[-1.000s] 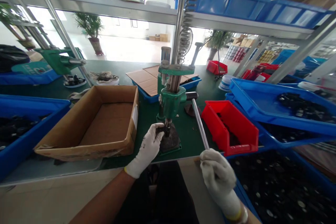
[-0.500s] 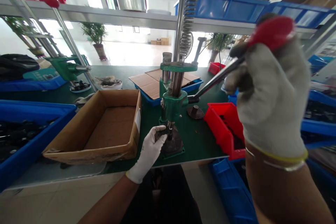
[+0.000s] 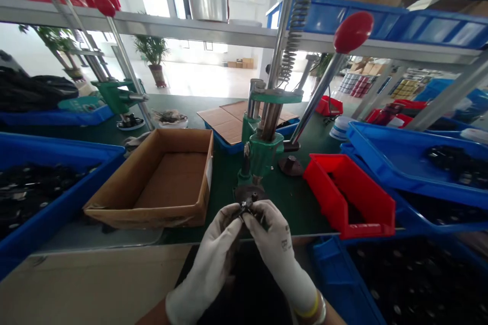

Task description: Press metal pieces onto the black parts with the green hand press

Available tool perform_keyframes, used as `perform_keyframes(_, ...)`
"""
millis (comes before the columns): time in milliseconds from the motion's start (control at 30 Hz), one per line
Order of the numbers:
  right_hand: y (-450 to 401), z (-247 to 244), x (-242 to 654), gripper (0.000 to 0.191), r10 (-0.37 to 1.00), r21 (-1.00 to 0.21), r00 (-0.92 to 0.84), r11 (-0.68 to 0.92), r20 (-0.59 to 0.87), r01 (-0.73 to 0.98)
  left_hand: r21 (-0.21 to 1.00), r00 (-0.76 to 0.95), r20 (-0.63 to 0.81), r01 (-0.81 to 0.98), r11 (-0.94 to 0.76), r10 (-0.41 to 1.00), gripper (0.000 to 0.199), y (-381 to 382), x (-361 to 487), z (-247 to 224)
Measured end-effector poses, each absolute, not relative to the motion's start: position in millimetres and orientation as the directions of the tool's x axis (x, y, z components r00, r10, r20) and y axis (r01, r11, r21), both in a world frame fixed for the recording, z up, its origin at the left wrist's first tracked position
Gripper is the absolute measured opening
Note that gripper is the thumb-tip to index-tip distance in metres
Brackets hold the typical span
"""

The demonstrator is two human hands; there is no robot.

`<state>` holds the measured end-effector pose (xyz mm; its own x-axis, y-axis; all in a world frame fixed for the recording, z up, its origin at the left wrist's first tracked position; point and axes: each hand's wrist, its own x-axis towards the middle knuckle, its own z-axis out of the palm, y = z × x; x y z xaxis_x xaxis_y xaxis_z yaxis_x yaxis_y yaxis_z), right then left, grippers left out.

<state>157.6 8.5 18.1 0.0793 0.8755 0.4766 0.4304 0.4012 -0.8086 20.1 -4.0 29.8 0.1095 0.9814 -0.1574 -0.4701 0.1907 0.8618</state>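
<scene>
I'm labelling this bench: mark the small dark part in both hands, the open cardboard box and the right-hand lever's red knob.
Small dark part [image 3: 246, 205], head view: its visible middle.
Open cardboard box [image 3: 152, 218], head view: its front wall.
Red knob [image 3: 353, 32], head view: its rounded face.

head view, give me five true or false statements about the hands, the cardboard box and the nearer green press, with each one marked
1. The left hand and right hand both hold a small dark part. True.
2. Both hands are bare. False: they wear white gloves.
3. The cardboard box stands left of the nearer green press. True.
4. The right hand is inside the cardboard box. False: it is on the small dark part.
5. The nearer green press's red knob has no hand on it. True.
</scene>
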Motion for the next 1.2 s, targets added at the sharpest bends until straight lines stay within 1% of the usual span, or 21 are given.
perform_keyframes(33,6,18,157,0.003,0.846,-0.768,0.044,0.461,0.532,0.444,0.925,0.104,-0.100,-0.356,0.131,0.989,0.036,-10,13,28)
perform_keyframes(67,4,20,157,0.004,0.810,-0.718,-0.013,0.526,0.586,0.456,0.977,0.094,-0.017,-0.212,0.037,0.995,0.032,-15,5,26)
perform_keyframes(100,1,23,158,0.004,0.771,-0.658,-0.093,0.594,0.630,0.463,0.995,0.092,0.090,-0.049,-0.086,0.992,0.027,-18,-5,24)
perform_keyframes(167,-3,29,160,0.006,0.695,-0.543,-0.257,0.697,0.672,0.468,0.928,0.131,0.282,0.216,-0.304,0.951,0.020,-24,-25,18)
perform_keyframes(200,-6,31,160,0.007,0.668,-0.505,-0.317,0.728,0.673,0.463,0.878,0.158,0.346,0.293,-0.378,0.925,0.021,-27,-34,15)
perform_keyframes(267,-11,33,159,0.007,0.646,-0.480,-0.390,0.756,0.656,0.444,0.802,0.205,0.426,0.365,-0.472,0.881,0.031,-32,-47,8)
perform_keyframes(367,-16,36,153,0.005,0.625,-0.472,-0.444,0.778,0.642,0.413,0.705,0.210,0.550,0.402,-0.584,0.808,0.048,-39,-52,1)
perform_keyframes(467,-19,40,146,0.012,0.609,-0.478,-0.424,0.791,0.670,0.381,0.619,0.215,0.653,0.399,-0.676,0.726,0.063,-43,-49,-3)
perform_keyframes(567,-21,43,142,0.014,0.640,-0.546,-0.401,0.769,0.656,0.333,0.561,0.220,0.705,0.408,-0.720,0.674,0.080,-46,-51,-1)
perform_keyframes(667,-20,44,140,0.009,0.693,-0.619,-0.420,0.717,0.586,0.320,0.552,0.179,0.714,0.450,-0.702,0.677,0.086,-49,-56,7)
perform_keyframes(700,-19,44,140,0.009,0.682,-0.615,-0.430,0.726,0.591,0.307,0.569,0.167,0.705,0.447,-0.690,0.690,0.085,-50,-57,10)
perform_keyframes(800,-18,42,134,0.011,0.610,-0.552,-0.430,0.790,0.666,0.265,0.605,0.172,0.687,0.403,-0.686,0.707,0.081,-53,-59,20)
perform_keyframes(833,-17,41,132,0.012,0.599,-0.542,-0.422,0.799,0.681,0.259,0.599,0.176,0.693,0.397,-0.695,0.699,0.080,-55,-59,22)
perform_keyframes(900,-17,39,126,0.015,0.611,-0.563,-0.430,0.788,0.665,0.250,0.571,0.183,0.714,0.405,-0.714,0.675,0.079,-58,-62,25)
perform_keyframes(967,-15,37,125,0.014,0.618,-0.596,-0.481,0.772,0.622,0.222,0.553,0.165,0.730,0.428,-0.715,0.663,0.073,-60,-74,30)
perform_keyframes(1000,-14,36,127,0.013,0.617,-0.606,-0.505,0.767,0.604,0.212,0.560,0.126,0.728,0.457,-0.691,0.674,0.064,-59,-84,35)
perform_keyframes(1067,-10,34,137,0.027,0.644,-0.623,-0.502,0.745,0.578,0.238,0.591,-0.032,0.711,0.569,-0.572,0.702,0.034,-52,-118,48)
perform_keyframes(1100,-8,33,145,0.032,0.674,-0.634,-0.472,0.724,0.569,0.271,0.616,-0.144,0.684,0.638,-0.461,0.715,0.016,-46,-140,57)
perform_keyframes(1133,-5,32,154,0.032,0.713,-0.654,-0.438,0.691,0.548,0.307,0.605,-0.236,0.682,0.714,-0.352,0.693,0.007,-39,-166,67)
perform_keyframes(1167,-3,30,164,0.027,0.752,-0.681,-0.416,0.650,0.511,0.338,0.564,-0.308,0.693,0.794,-0.226,0.651,0.010,-30,-195,76)
perform_keyframes(1200,-1,28,174,0.022,0.785,-0.709,-0.410,0.607,0.464,0.358,0.499,-0.350,0.700,0.863,-0.075,0.622,0.015,-20,-224,84)
